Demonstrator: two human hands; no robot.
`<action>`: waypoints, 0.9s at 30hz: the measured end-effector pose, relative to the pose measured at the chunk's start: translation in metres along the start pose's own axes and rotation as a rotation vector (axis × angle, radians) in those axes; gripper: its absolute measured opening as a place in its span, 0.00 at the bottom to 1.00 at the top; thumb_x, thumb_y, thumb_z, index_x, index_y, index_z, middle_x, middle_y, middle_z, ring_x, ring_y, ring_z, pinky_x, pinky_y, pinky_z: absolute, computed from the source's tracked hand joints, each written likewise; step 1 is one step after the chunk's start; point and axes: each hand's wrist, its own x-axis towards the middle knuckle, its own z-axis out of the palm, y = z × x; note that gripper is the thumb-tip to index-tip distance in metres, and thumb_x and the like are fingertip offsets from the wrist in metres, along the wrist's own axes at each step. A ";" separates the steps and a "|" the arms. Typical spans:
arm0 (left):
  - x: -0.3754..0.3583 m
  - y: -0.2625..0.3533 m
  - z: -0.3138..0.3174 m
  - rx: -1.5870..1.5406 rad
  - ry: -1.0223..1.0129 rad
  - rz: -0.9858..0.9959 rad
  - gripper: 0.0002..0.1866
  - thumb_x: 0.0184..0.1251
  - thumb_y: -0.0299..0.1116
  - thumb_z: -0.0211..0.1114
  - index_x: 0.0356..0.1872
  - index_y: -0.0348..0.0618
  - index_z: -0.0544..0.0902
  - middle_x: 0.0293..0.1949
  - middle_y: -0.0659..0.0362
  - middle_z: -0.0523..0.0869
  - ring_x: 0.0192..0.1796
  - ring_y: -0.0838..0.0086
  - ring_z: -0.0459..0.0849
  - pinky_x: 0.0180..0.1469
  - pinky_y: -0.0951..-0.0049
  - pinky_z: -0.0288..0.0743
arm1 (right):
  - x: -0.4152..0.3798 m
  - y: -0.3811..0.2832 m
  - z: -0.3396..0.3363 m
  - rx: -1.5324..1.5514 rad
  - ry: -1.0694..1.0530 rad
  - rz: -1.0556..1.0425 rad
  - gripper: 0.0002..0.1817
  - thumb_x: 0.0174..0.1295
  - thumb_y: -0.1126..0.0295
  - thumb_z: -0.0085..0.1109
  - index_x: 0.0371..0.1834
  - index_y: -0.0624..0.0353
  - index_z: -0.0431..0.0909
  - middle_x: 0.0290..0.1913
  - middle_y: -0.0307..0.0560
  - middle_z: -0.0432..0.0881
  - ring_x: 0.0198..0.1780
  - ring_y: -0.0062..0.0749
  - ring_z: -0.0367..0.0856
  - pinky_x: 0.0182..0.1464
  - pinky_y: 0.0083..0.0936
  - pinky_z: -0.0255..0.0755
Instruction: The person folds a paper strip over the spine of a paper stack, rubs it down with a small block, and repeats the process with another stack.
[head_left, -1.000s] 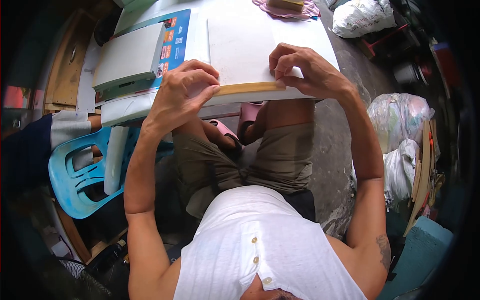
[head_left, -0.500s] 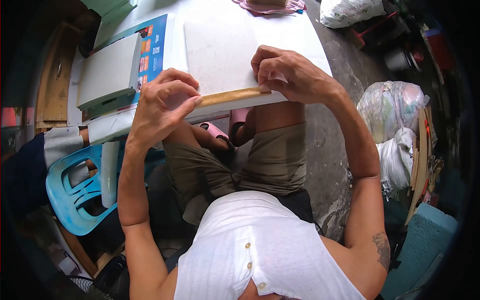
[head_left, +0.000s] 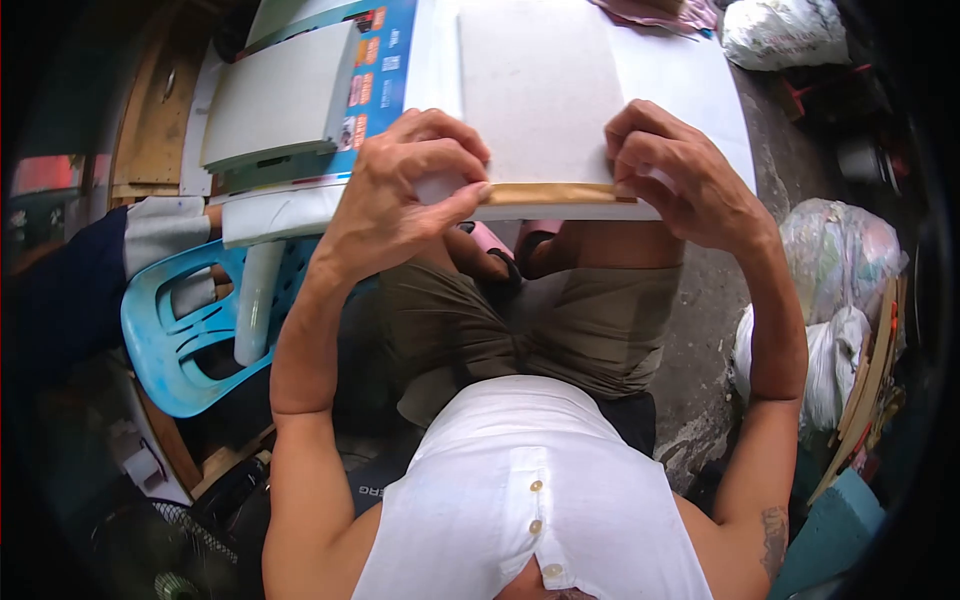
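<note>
A narrow, shiny tan strip (head_left: 550, 194) runs along the near edge of a pale grey board (head_left: 540, 90), right at the front of the white table. My left hand (head_left: 425, 180) is closed, thumb and forefinger pinching at the strip's left end. At the other end my right hand (head_left: 685, 180) has its fingers curled and pressed together on the strip, close to a small darker brown patch. Its lower fingers are partly hidden behind the knuckles. The board lies flat between both hands.
Left of the board, a stack of pale panels (head_left: 280, 90) rests on a blue printed sheet (head_left: 395, 60). A blue plastic chair (head_left: 150, 340) stands at the left, with another person's leg near it. Filled plastic bags (head_left: 840, 250) and wood strips (head_left: 865, 370) sit on the right.
The whole view has swung, so the table, board and hands appear farther right. Both hands stay pinched at the strip's ends, with little visible shift along it.
</note>
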 end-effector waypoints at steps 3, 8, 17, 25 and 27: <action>0.000 -0.006 0.000 0.032 -0.013 0.055 0.04 0.57 0.26 0.76 0.33 0.44 0.91 0.43 0.59 0.89 0.48 0.71 0.87 0.52 0.68 0.83 | 0.000 -0.005 0.001 0.057 -0.002 0.095 0.15 0.51 0.89 0.67 0.32 0.60 0.71 0.45 0.46 0.78 0.46 0.43 0.81 0.46 0.36 0.80; -0.004 -0.008 0.005 0.045 0.035 0.095 0.05 0.55 0.24 0.75 0.33 0.44 0.91 0.42 0.60 0.90 0.47 0.70 0.87 0.51 0.68 0.83 | -0.001 -0.005 0.002 0.039 -0.005 0.104 0.15 0.51 0.89 0.67 0.32 0.61 0.71 0.45 0.48 0.78 0.45 0.43 0.81 0.45 0.36 0.80; -0.006 -0.007 0.010 0.071 0.078 0.118 0.05 0.54 0.21 0.74 0.30 0.42 0.89 0.40 0.58 0.90 0.47 0.69 0.86 0.51 0.69 0.81 | -0.001 -0.006 0.001 0.027 -0.006 0.067 0.15 0.51 0.89 0.66 0.34 0.61 0.71 0.46 0.49 0.77 0.46 0.45 0.79 0.46 0.38 0.77; -0.005 -0.002 0.014 -0.052 0.099 0.046 0.07 0.59 0.23 0.71 0.35 0.42 0.82 0.45 0.59 0.86 0.52 0.67 0.84 0.55 0.65 0.81 | -0.007 -0.006 0.007 0.071 0.054 0.106 0.16 0.54 0.88 0.64 0.41 0.59 0.73 0.45 0.48 0.76 0.45 0.42 0.80 0.47 0.36 0.77; -0.004 0.000 0.014 -0.089 0.105 0.034 0.10 0.59 0.20 0.71 0.39 0.43 0.82 0.46 0.58 0.87 0.53 0.68 0.85 0.55 0.67 0.80 | -0.008 -0.007 0.008 0.119 0.090 0.183 0.18 0.55 0.88 0.64 0.46 0.59 0.75 0.45 0.47 0.76 0.44 0.39 0.81 0.47 0.34 0.78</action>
